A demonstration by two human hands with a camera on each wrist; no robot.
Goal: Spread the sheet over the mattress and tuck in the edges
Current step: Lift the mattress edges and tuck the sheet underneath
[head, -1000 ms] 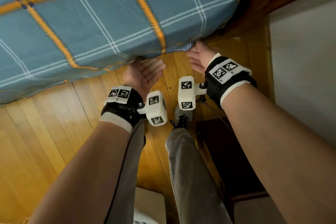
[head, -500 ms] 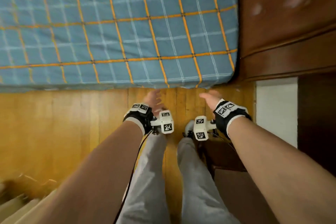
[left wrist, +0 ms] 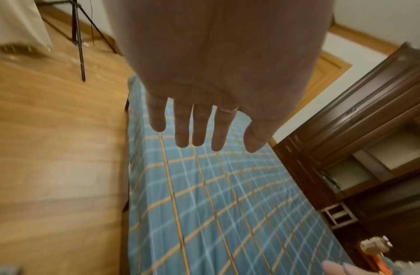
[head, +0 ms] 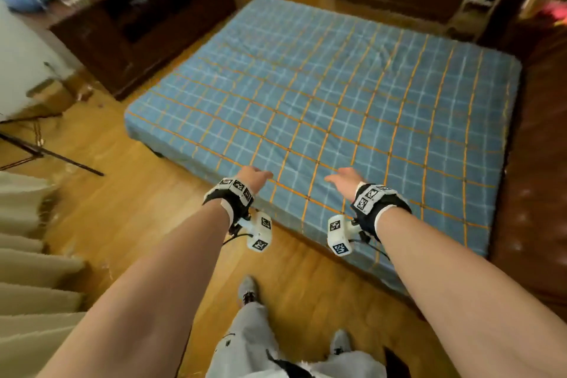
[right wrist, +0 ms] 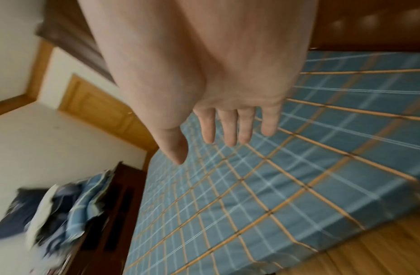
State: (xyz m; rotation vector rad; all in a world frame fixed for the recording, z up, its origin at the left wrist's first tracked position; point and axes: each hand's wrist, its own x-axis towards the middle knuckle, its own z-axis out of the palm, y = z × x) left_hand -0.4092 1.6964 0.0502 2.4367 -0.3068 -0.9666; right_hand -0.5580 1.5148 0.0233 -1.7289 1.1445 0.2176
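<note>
Standing at the near side of the mattress, you hold both arms out in front of you, hands above the bed and touching nothing. Your left hand hangs over the near edge, fingers straight and slightly apart, thumb out to the side, a ring on one finger; it holds nothing. Your right hand is further along the same edge and just as slack: fingers loosely extended, thumb apart, palm down, nothing in it. The sheet, blue plaid with orange and white lines, lies across the whole top of the mattress and runs down over the near side and the left end; a few soft creases show toward the far middle. How the edges sit underneath cannot be told from here. The mattress sits low on a wooden floor. Dark wooden cabinets stand beyond the left end and along the far side, with a blurred heap of blue and white bedding on top of the left one. A brown padded headboard runs along the right end. A black tripod stands on the floor off to the left, near pale curtains. Your grey trousers and shoes show at the bottom of the head view.
</note>
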